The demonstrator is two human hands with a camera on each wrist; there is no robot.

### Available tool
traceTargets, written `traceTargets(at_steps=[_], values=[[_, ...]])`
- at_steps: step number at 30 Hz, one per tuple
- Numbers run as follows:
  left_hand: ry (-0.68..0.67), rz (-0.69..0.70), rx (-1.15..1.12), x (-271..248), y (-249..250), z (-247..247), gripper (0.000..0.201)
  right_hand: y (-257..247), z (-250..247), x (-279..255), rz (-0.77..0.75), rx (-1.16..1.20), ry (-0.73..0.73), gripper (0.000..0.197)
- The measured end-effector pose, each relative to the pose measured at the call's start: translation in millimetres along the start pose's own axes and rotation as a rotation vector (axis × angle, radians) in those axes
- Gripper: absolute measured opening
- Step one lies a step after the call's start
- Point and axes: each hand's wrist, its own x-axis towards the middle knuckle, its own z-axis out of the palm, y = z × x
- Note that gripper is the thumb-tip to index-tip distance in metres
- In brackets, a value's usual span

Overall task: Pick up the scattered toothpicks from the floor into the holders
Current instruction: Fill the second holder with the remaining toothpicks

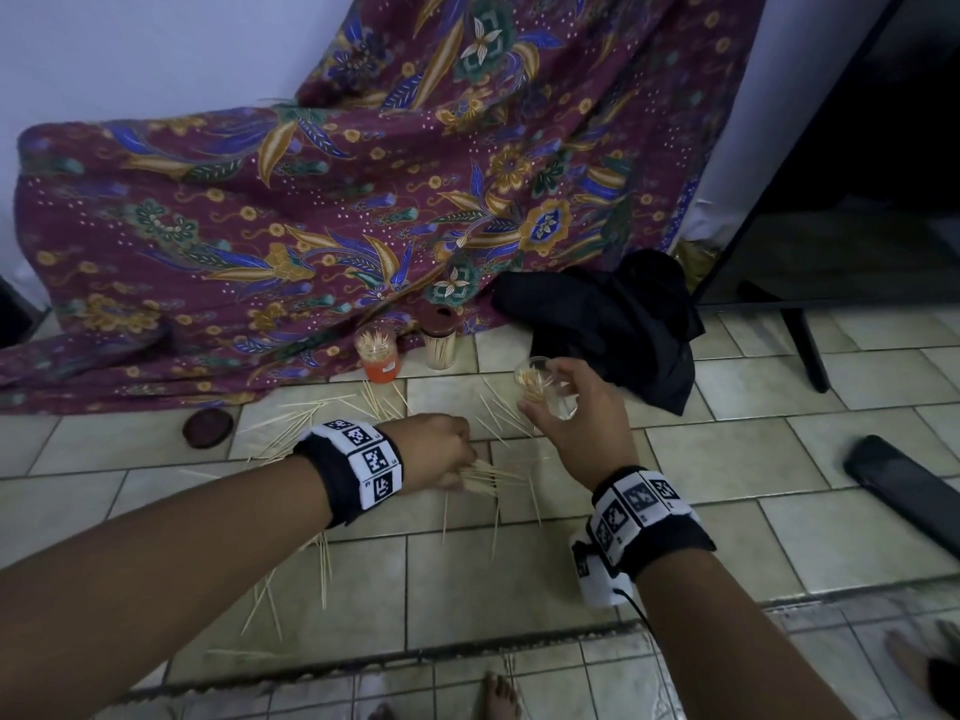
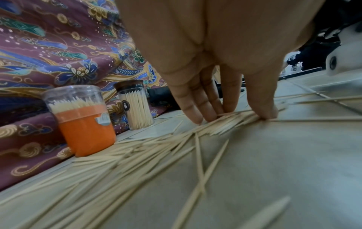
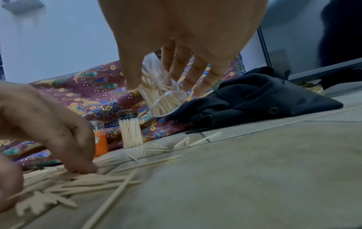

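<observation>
Dozens of thin pale wooden toothpicks [image 1: 291,428] lie scattered over the beige tiled floor [image 1: 727,449], thickest in a loose fan right under the left hand [image 1: 441,452]. That hand is down on the tiles, fingers [image 2: 197,99] and thumb curled in and pinching a small bunch of the sticks together against the floor.

The right hand [image 1: 576,413] hovers just beside it, a bit further forward, gripping a small clear plastic holder [image 1: 545,387] between thumb and fingers. The holder is tipped at an angle, off the floor, and has a fair few toothpicks inside already.

Two more holders stand upright at the edge of the purple floral batik cloth [image 1: 311,210] draped against the wall: a clear tub with an orange label [image 1: 378,353], open-topped and packed with toothpicks, and just to its right a slim clear jar with a dark brown lid [image 1: 440,337], also full. A round dark brown cap [image 1: 208,428] lies flat on the tiles off to the left. A crumpled black garment [image 1: 613,319] sits on the floor to the right, behind the right hand.
</observation>
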Motion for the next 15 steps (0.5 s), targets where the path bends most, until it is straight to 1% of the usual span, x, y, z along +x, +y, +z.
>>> traceTargets(at_steps=[3, 5, 12, 15], values=[[0.072, 0.017, 0.128, -3, 1, 2, 0.032, -1, 2, 1, -0.010, -0.002, -0.006, 0.048], [0.116, 0.015, 0.174, -5, 2, 3, 0.031, -2, 4, 2, -0.011, 0.003, -0.008, 0.048], [0.079, -0.005, 0.174, -6, 10, -4, 0.026, -4, 6, 6, -0.007, 0.010, -0.016, 0.048], [0.059, -0.017, 0.171, -4, 14, -7, 0.030, -4, 7, 8, -0.008, 0.012, -0.017, 0.048]])
